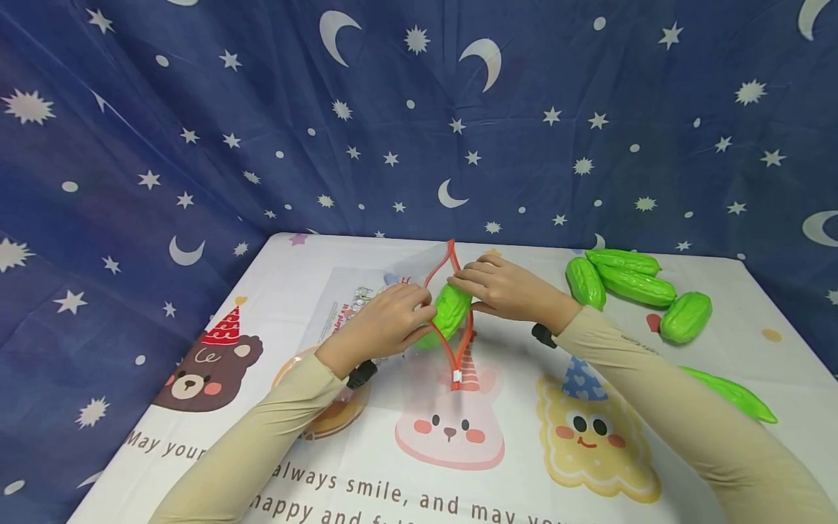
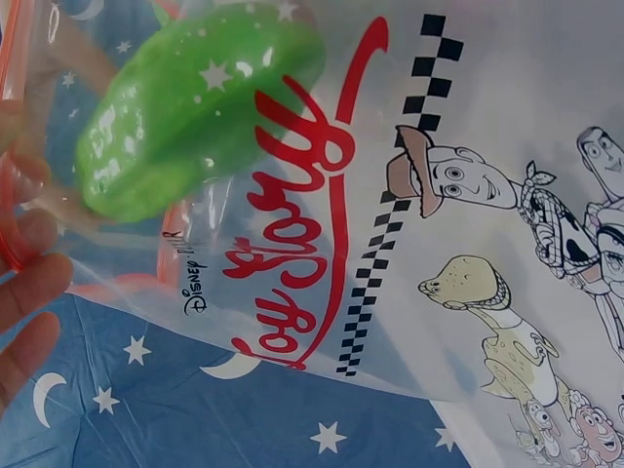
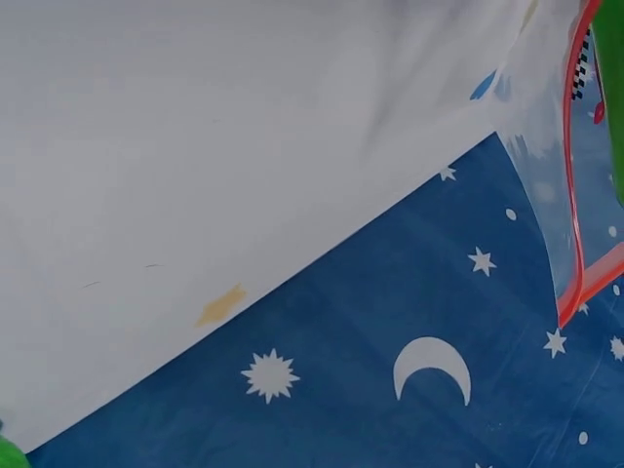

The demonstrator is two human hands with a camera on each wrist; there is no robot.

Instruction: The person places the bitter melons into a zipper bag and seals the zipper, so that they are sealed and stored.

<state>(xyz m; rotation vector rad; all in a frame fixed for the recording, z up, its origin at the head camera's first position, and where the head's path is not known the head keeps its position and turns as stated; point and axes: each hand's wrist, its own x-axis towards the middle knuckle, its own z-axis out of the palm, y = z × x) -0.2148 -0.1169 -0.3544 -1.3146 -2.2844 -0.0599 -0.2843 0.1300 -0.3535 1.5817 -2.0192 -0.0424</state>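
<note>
A clear zip bag [image 2: 390, 292] with red Toy Story print and a red zipper edge is spread apart at its mouth. My left hand [image 1: 393, 320] pinches the bag's near-left edge; its fingers [image 2: 34, 283] show at the left of the left wrist view. In the bag's mouth is a green bumpy vegetable [image 1: 452, 309], tilted, its lower end behind the clear film. My right hand [image 1: 507, 290] grips the upper end of that vegetable beside the red zipper [image 1: 468, 331]. The right wrist view shows only part of the green piece [image 3: 612, 97], not the hand.
Several green vegetables [image 1: 635, 284] lie together at the table's back right. Another one [image 1: 736, 394] lies nearer, partly behind my right sleeve. A white printed cloth [image 1: 524, 466] covers the table, and a blue star-patterned curtain [image 1: 406, 109] hangs behind it.
</note>
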